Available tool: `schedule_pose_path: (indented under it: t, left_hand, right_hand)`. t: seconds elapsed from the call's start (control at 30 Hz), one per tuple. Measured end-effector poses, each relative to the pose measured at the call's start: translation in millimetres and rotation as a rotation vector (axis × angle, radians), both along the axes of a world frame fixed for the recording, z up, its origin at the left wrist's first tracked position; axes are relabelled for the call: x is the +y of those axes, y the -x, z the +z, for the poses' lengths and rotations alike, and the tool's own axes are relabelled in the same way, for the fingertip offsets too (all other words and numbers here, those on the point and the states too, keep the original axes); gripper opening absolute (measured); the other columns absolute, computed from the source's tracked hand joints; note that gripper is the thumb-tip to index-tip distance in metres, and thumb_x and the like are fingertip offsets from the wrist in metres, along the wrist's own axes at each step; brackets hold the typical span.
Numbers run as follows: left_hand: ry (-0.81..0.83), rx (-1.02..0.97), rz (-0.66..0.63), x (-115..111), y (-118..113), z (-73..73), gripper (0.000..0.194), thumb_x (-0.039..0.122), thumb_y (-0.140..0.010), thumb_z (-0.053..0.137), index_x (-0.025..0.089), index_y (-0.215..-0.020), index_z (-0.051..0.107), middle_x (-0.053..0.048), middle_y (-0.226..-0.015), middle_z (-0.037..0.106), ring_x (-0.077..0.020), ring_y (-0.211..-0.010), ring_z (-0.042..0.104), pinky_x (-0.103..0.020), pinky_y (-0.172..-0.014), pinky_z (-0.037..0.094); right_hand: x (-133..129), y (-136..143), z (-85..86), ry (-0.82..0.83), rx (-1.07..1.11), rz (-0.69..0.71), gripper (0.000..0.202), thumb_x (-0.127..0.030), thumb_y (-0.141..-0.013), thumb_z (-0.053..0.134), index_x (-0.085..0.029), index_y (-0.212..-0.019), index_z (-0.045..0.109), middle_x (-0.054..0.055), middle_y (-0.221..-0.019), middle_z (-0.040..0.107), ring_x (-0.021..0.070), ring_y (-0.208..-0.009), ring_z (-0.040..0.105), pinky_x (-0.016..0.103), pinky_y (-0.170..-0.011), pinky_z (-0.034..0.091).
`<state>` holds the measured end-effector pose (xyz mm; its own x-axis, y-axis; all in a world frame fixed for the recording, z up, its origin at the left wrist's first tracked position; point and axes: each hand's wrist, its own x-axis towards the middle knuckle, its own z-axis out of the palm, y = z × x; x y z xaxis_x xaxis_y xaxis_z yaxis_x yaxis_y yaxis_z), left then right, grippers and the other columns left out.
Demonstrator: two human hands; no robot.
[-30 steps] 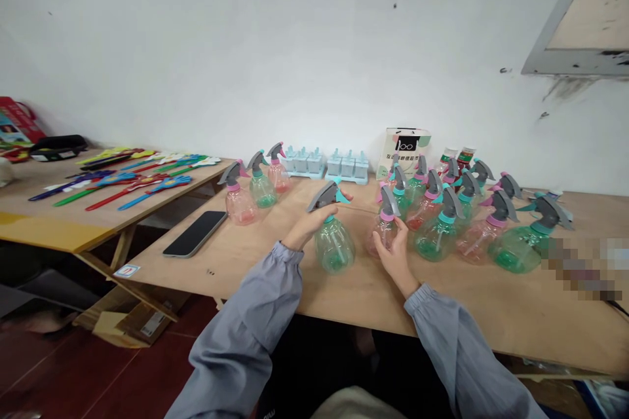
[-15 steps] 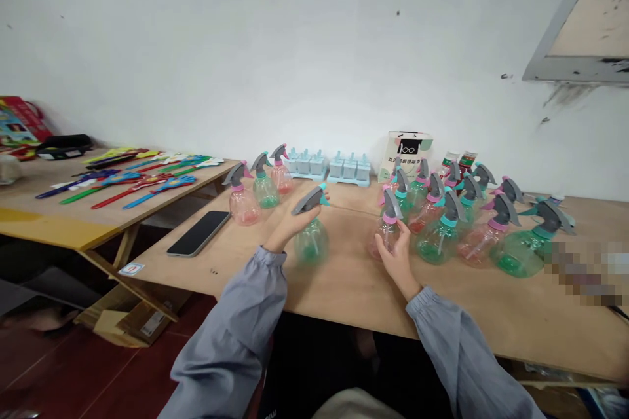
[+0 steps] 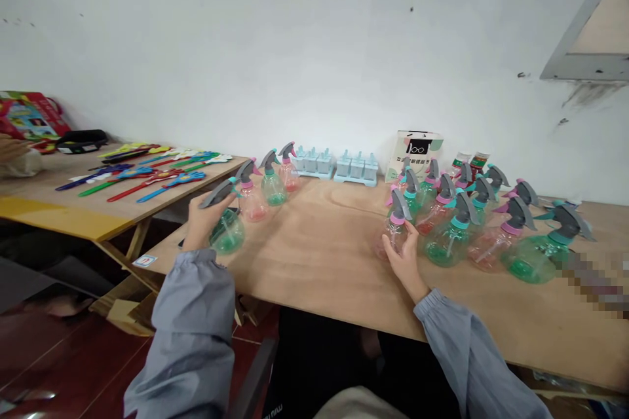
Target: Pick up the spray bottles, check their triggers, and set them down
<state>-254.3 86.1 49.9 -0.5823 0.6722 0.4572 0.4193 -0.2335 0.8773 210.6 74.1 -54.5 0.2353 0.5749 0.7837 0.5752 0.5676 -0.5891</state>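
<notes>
My left hand [image 3: 205, 219] is closed around the neck of a green spray bottle [image 3: 228, 233] with a grey and teal trigger head, at the table's left side. That bottle covers most of a dark phone. Beside it stand a pink spray bottle [image 3: 253, 201], a green one [image 3: 273, 188] and another pink one [image 3: 289, 175] in a slanting row. My right hand [image 3: 403, 252] has its fingers around a pink spray bottle [image 3: 393, 236] with a pink collar. Several pink and green spray bottles, among them a green one [image 3: 446, 245], crowd to its right.
Pale blue ice-pop moulds [image 3: 358, 169] and a printed box [image 3: 411, 156] stand along the wall. On the left table [image 3: 113, 213] lie colourful hand-shaped strips [image 3: 164, 186] and a black case [image 3: 81, 141]. A sticker [image 3: 145, 261] marks the near left corner.
My left hand has carried the green spray bottle leftward, from mid-table to in front of the phone. My right hand keeps its hold on the pink bottle. The view has turned slightly left.
</notes>
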Motion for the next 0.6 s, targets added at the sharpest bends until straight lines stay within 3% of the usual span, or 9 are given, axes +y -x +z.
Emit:
schedule_pose_path:
  t: [0.2,0.33,0.5,0.6]
  left_hand:
    - [-0.038,-0.049,0.178,21,20,-3.0,0.031,0.033,-0.063,0.084,0.012,-0.078,0.067,0.008,-0.057,0.051,-0.0102,-0.063,0.044,-0.024,-0.063,0.041]
    - [-0.141,0.066,0.166,27,19,-1.3,0.039,0.033,-0.071,0.08,0.013,-0.1,0.065,0.006,-0.081,0.064,-0.0122,-0.081,0.057,-0.027,-0.082,0.05]
    - [-0.221,0.099,0.119,29,17,-3.9,0.046,0.034,-0.069,0.083,0.014,-0.105,0.062,0.003,-0.099,0.065,-0.0137,-0.094,0.061,-0.031,-0.094,0.051]
    - [-0.233,0.073,0.075,31,13,-8.1,0.056,0.041,-0.066,0.085,0.014,-0.108,0.059,0.003,-0.098,0.064,-0.0141,-0.094,0.062,-0.033,-0.095,0.052]
  right_hand:
    - [0,0,-0.4,0.0,0.002,-0.004,0.062,-0.045,-0.088,0.063,-0.018,-0.138,0.038,0.016,-0.133,0.049,0.0295,-0.129,0.049,0.056,-0.114,0.037]
    - [0,0,0.0,0.0,0.004,-0.013,0.062,-0.045,-0.087,0.062,-0.017,-0.137,0.039,0.017,-0.132,0.049,0.03,-0.128,0.049,0.057,-0.114,0.037]
    - [0,1,0.9,0.002,0.005,-0.005,0.063,-0.045,-0.087,0.063,-0.017,-0.137,0.039,0.017,-0.133,0.049,0.0304,-0.128,0.049,0.057,-0.113,0.038]
    - [0,0,0.4,0.002,0.005,-0.009,0.063,-0.046,-0.087,0.063,-0.016,-0.137,0.038,0.018,-0.133,0.05,0.0306,-0.128,0.05,0.058,-0.113,0.038]
